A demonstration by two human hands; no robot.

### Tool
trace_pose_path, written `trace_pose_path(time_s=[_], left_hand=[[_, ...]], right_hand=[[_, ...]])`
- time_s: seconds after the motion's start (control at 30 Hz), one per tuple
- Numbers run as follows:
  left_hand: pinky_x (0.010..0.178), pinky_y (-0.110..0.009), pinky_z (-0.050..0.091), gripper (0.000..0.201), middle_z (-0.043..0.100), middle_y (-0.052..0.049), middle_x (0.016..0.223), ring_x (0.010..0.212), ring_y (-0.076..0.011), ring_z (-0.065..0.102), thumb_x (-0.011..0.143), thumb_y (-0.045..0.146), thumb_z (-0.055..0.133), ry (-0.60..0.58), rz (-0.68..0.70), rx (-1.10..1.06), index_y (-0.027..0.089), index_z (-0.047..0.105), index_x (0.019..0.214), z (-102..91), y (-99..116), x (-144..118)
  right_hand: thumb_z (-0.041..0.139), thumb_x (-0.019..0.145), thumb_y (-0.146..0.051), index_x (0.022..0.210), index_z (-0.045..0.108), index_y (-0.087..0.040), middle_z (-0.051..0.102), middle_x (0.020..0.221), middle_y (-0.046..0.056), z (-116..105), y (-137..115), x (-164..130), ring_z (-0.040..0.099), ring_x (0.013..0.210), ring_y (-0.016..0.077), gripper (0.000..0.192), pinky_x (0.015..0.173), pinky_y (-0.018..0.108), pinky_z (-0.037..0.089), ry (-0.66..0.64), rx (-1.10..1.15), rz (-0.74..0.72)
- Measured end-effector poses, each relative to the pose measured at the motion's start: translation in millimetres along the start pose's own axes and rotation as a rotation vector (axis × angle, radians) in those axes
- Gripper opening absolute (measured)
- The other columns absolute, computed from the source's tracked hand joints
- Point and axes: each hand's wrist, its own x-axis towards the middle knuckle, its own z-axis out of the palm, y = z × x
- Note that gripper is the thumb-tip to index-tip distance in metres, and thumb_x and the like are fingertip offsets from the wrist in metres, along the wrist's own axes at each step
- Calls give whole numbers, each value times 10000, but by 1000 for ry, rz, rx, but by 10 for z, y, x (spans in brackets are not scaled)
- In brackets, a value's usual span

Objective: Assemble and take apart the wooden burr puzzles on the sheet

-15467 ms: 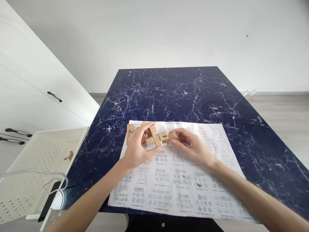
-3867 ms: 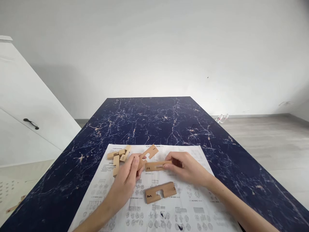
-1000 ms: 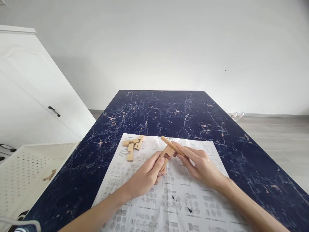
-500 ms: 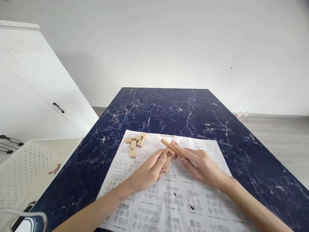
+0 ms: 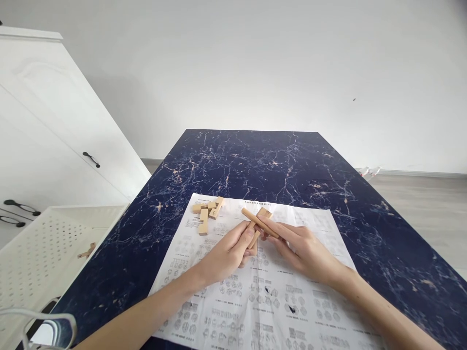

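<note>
at the far left of the frame a white cabinet (image 5: 54,126) w/ black handles is seen, and below it, lower left, a white perforated tray (image 5: 44,248) in which one small wooden piece (image 5: 86,251) lies. a loop of white cable (image 5: 40,323) shows in the bottom-left corner.

left of centre, on the upper left part of the instruction sheet (image 5: 262,301), a loose cluster of wooden puzzle pieces (image 5: 206,212) lies, well apart from both hands.

at centre, just above the sheet, two wooden puzzle bars are held crossed. the lower bar (image 5: 257,228) is pinched near its lower end by the left hand (image 5: 228,253), thumb and fingers closed on it; its long axis runs from lower left up to upper right. the upper bar (image 5: 260,223) is laid across it and gripped by the right hand (image 5: 304,250), fingers extended along it and closed on it; its long axis runs from upper left down to lower right. the bars touch at the crossing, approx midway between the two hands, so neither hand is clearly nearer. whether a notch is engaged at the crossing cannot be told.

the surface is a dark blue marble-pattern table (image 5: 255,160), the sheet spread on its near part. behind, a plain white wall (image 5: 255,63); at right, grey wood-look floor (image 5: 430,204).
</note>
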Motion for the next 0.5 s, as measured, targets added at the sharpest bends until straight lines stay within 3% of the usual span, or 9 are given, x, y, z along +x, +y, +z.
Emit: trace_pose_path(time_s=[0.17, 0.27, 0.4, 0.5], left_hand=[[504, -270, 229, 368, 417, 60, 765, 524, -74, 231, 1133, 526, 424, -5, 65, -112, 221, 441, 928, 23, -11, 0], [495, -260, 255, 339, 496, 48, 803, 486, -54, 298, 1134, 506, 430, 97, 144, -166, 218, 469, 960, 40, -36, 9], [486, -244, 248, 340, 505, 56, 778, 474, -46, 321, 1136, 519, 425, 243, 209, -197, 210, 544, 1057, 25, -97, 46], [487, -238, 235, 346, 493, 67, 755, 464, -40, 293, 1136, 527, 423, 285, 197, -230, 211, 557, 1088, 7, -132, 70]], right_hand=[[513, 1111, -301, 1719, 253, -341, 771, 1117, 72, 10, 33, 3, 641, 636, 177, 663, 591, 340, 584, 13, -42, -51], [524, 1103, -312, 1730, 181, -332, 717, 1338, 124, 31, 62, 16, 734, 879, 244, 715, 738, 417, 659, 73, -97, -37], [547, 1102, -302, 1679, 312, -308, 626, 1514, 129, 79, 97, 53, 607, 1362, 340, 624, 1096, 587, 566, 34, -184, -84], [582, 1093, -267, 1534, 517, -283, 680, 1424, 112, 112, 120, 75, 588, 1355, 337, 445, 1121, 586, 540, -14, -198, -142]])
